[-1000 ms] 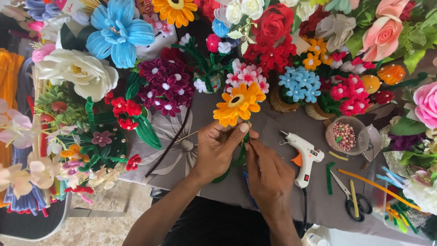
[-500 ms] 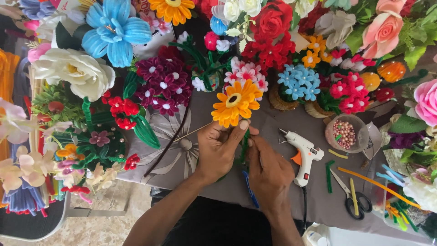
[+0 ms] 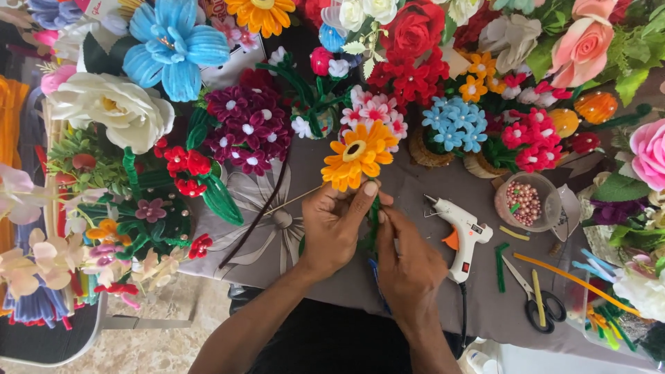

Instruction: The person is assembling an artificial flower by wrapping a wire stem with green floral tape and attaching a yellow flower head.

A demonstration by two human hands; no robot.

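Both hands, left hand (image 3: 331, 232) and right hand (image 3: 407, 257), are pinching the orange pipe-cleaner flower's (image 3: 357, 156) green stem (image 3: 374, 220). The glue gun (image 3: 463, 235) is lying just right of it. A loose pinch could probably let the wrap unwind.

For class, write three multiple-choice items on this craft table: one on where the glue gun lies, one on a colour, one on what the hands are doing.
1. The white glue gun lies
A) right of the hands
B) left of them
C) on the floor

2. The held flower is
A) blue
B) orange
C) white

3. The left hand and right hand are
A) resting flat
B) holding scissors
C) pinching the flower's green stem

Answers: 1 A, it lies on the grey cloth beside the right hand; 2 B, its petals are orange; 3 C, both hands' fingers close on the stem.
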